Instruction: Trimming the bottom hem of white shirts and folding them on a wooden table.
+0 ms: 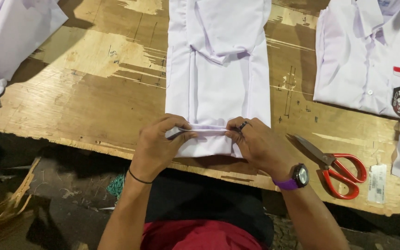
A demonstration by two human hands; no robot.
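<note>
The white shirt (pixel 218 78) lay folded into a long narrow strip down the middle of the tabletop (pixel 93 102), its smooth thin cloth running from twelve o'clock to the near edge. At its six o'clock end I had the hem turned up into a soft flat fold. My left hand (pixel 160 141) pinched that fold at its left corner, thumb and fingers closed on the cloth; my right hand (pixel 255 143), with a dark ring and a purple-strapped watch (pixel 297 178), gripped the right corner the same way.

The tabletop was worn plywood, scratched and patchy. At four o'clock, just beside my right wrist, lay red-handled scissors (pixel 339 171) with steel blades, and past them a small paper tag (pixel 377 184). At two o'clock sat another folded white shirt (pixel 362 65) bearing a shield-shaped badge. More white cloth (pixel 5 41) lay bunched at ten o'clock.
</note>
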